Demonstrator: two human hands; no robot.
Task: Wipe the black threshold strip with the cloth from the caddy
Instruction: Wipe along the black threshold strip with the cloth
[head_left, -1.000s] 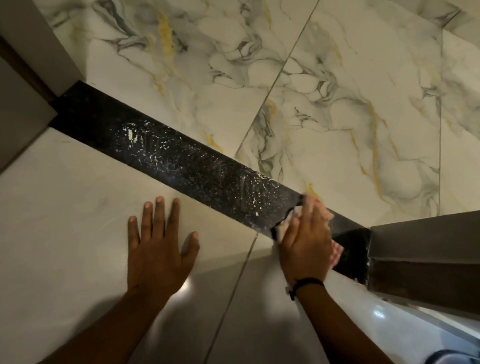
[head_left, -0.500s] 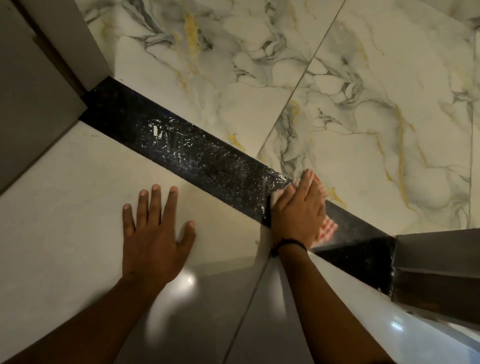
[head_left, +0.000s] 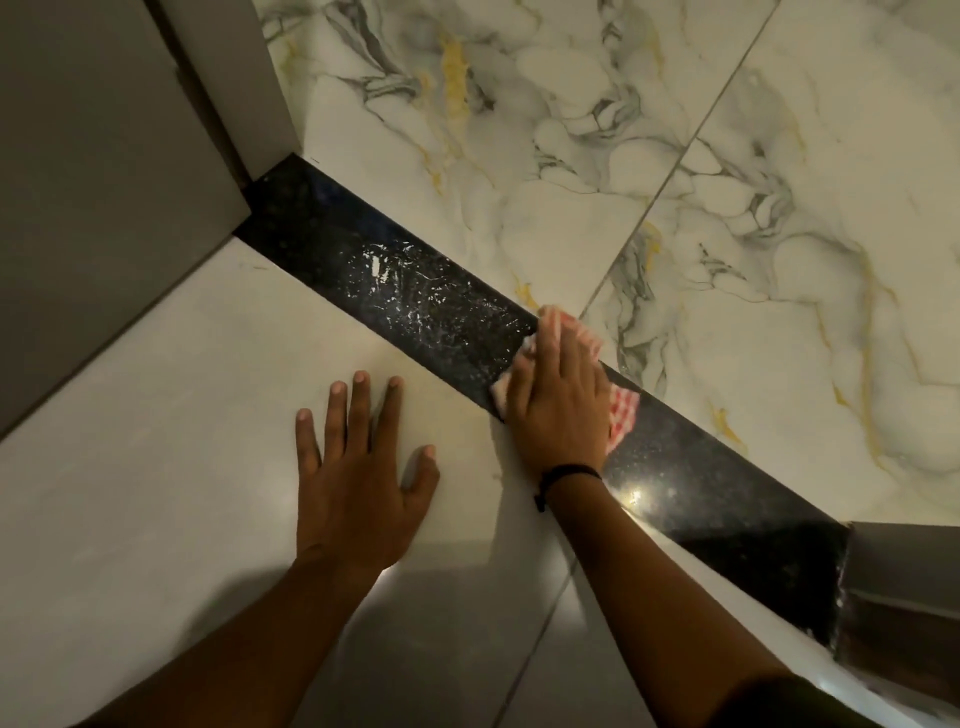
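A black threshold strip (head_left: 395, 280) runs diagonally across the floor from the upper left to the lower right. White specks cover its middle stretch, left of the cloth. My right hand (head_left: 558, 402) lies flat on a red-and-white checked cloth (head_left: 621, 415) and presses it onto the strip near its middle. The cloth shows only at the fingertips and to the right of the palm. My left hand (head_left: 358, 462) rests spread and empty on the plain pale tile just below the strip. The caddy is out of view.
Grey door-frame posts stand at both ends of the strip, one at the upper left (head_left: 223, 88) and one at the lower right (head_left: 904, 587). Veined marble tiles (head_left: 727, 234) lie beyond the strip, plain pale tiles (head_left: 156, 441) on my side.
My right hand has slid the cloth up and left along the strip, away from the right post. The wiped stretch behind it looks dark and glossy. My left hand stays planted.
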